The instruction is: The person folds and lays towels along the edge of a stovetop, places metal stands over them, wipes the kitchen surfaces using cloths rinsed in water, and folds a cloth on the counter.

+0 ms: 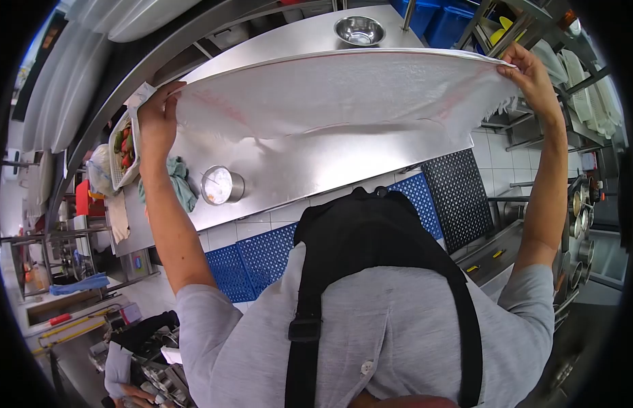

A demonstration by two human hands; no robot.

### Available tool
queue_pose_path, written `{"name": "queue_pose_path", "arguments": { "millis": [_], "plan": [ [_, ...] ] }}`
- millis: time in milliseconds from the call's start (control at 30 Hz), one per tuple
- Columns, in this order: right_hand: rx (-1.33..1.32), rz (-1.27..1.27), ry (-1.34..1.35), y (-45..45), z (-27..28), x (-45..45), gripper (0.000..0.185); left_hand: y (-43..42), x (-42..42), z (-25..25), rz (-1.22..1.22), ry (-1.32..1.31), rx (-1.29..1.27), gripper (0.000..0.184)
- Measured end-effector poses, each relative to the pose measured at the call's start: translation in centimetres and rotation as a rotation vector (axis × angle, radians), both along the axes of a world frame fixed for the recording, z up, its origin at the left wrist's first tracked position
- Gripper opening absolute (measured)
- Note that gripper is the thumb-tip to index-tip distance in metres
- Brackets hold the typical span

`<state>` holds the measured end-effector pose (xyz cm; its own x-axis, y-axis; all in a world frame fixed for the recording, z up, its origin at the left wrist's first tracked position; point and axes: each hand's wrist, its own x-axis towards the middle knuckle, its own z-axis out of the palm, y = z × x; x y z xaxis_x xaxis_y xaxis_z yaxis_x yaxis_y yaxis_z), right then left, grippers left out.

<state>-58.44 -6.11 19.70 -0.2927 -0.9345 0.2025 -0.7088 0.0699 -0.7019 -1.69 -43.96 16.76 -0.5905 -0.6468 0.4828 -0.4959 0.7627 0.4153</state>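
Note:
A thin white cloth with faint reddish marks and a ragged right end is stretched wide above the steel table. My left hand grips its left top corner, fingers closed. At the opposite corner my right hand pinches the top edge. The cloth's lower edge hangs over the table top. Below my left hand stand a metal pot with white contents and a crumpled green cloth.
A steel bowl sits at the table's far side. On the left is a white basket of red and green vegetables. Blue mats and a black mat cover the floor. Another person is at lower left.

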Motion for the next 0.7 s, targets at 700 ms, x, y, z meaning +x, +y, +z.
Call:
{"name": "queue_pose_path", "arguments": {
  "millis": [700],
  "plan": [
    [0.112,-0.057,-0.110,3.2,0.2,-0.6,0.018,-1.3,2.7,0.0,-0.044,0.153,0.369,0.021]
  ]
}}
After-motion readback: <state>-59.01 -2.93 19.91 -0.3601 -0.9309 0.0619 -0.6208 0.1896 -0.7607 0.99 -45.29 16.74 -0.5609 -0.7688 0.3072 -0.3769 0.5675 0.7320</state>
